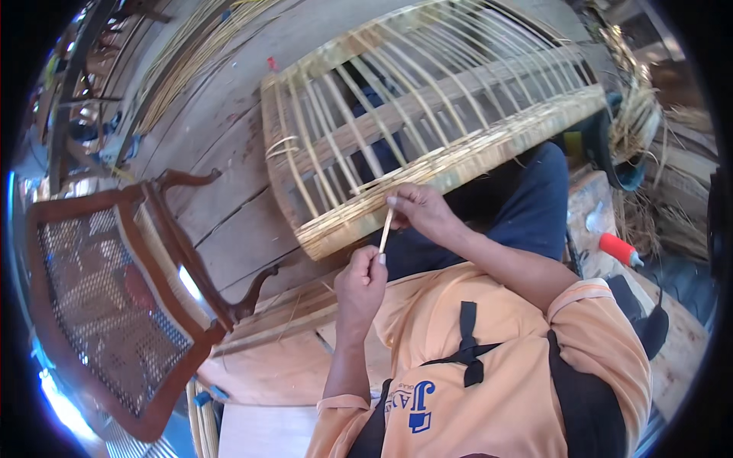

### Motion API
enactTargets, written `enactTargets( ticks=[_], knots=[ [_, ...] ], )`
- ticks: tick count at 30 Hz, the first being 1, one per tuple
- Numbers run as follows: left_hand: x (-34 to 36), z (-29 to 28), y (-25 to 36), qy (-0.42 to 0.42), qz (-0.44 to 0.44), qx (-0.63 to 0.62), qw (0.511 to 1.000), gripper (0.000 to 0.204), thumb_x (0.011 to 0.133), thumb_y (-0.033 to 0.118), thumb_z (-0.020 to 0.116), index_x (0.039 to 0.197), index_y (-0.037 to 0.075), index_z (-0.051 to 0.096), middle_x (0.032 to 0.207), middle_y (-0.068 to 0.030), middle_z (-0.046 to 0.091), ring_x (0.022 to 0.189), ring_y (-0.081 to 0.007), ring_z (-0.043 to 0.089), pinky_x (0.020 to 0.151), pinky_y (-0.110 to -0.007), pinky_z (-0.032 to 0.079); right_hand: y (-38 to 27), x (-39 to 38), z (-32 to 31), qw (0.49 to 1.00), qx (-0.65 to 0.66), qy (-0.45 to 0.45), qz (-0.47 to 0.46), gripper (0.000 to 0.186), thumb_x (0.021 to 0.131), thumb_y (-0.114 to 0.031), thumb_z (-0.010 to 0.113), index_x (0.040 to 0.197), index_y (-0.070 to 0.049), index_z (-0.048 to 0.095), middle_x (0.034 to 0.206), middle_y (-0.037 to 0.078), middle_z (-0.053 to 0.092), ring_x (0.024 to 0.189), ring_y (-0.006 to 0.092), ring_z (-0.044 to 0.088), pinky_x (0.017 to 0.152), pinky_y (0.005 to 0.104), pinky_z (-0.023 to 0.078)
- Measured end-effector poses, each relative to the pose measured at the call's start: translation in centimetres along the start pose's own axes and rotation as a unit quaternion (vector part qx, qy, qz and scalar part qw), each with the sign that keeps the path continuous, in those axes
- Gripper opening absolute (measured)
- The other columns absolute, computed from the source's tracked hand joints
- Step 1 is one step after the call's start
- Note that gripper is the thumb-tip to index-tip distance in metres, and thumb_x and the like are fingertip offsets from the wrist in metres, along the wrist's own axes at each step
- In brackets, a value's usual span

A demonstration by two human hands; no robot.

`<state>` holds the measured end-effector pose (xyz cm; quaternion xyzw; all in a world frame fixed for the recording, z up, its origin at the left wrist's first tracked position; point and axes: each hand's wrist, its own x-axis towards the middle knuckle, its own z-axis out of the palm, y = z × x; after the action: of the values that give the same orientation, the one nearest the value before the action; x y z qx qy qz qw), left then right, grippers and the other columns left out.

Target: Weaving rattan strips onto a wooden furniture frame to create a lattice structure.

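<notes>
Cane strip [386,230], pale, one, pinched at its lower end by the left hand [360,291] and upper end by the right hand [420,211], near the edge of a slatted frame [489,155]; brown wooden furniture piece [164,397] with mesh, left; red bottle [617,249], right.

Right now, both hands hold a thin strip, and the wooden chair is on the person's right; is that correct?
Not quite: the wooden chair is on their left, as the head view shows. The left hand and right hand do hold the thin strip.
</notes>
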<state>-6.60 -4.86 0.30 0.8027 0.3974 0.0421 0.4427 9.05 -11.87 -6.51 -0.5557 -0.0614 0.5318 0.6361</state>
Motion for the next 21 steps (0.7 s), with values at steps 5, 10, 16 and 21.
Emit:
enactTargets(
  ticks=[5, 10, 16, 21],
  knots=[
    [0.6, -3.5, -2.3, 0.168, -0.088, 0.057, 0.980, 0.015, 0.090, 0.018, 0.059, 0.088, 0.004, 0.062, 0.069, -0.0128, 0.059, 0.057, -0.0199, 0.054, 0.059, -0.034, 0.045, -4.2, 2.7, 0.9, 0.999, -0.030, -0.023, -0.030, 0.035, 0.099, -0.027, 0.047, 0.120, 0.000, 0.051, 0.080, 0.004, 0.060, 0.060, 0.0078, 0.055, 0.051, 0.0204, 0.043],
    [1.4, -7.8, -4.8, 0.229, -0.186, 0.108, 0.949, 0.022, 0.089, 0.022, 0.059, 0.086, 0.001, 0.062, 0.066, -0.0135, 0.058, 0.059, -0.0218, 0.053, 0.060, -0.035, 0.044, -3.8, 6.9, 3.8, 0.960, -0.237, -0.144, -0.046, 0.023, 0.094, -0.014, 0.050, 0.109, 0.002, 0.058, 0.072, 0.003, 0.057, 0.056, 0.0064, 0.050, 0.050, 0.0213, 0.042],
    [6.2, -7.6, -7.2, 0.102, -0.154, 0.106, 0.977, 0.028, 0.089, 0.029, 0.057, 0.093, 0.002, 0.065, 0.066, -0.0139, 0.059, 0.059, -0.0212, 0.057, 0.061, -0.034, 0.045, -1.8, 11.8, 7.2, 0.827, -0.536, -0.154, -0.076, 0.032, 0.084, -0.017, 0.054, 0.110, 0.000, 0.061, 0.095, 0.023, 0.065, 0.094, 0.0379, 0.061, 0.083, 0.0439, 0.048],
    [7.0, -8.4, -7.6, 0.081, -0.148, 0.046, 0.985, 0.025, 0.088, 0.025, 0.059, 0.092, 0.001, 0.065, 0.063, -0.0101, 0.057, 0.058, -0.0136, 0.052, 0.058, -0.031, 0.043, -2.0, 11.6, 7.6, 0.827, -0.528, -0.143, -0.129, 0.022, 0.083, -0.015, 0.055, 0.090, 0.001, 0.068, 0.079, 0.019, 0.067, 0.074, 0.0320, 0.067, 0.074, 0.0398, 0.053]
  ],
)
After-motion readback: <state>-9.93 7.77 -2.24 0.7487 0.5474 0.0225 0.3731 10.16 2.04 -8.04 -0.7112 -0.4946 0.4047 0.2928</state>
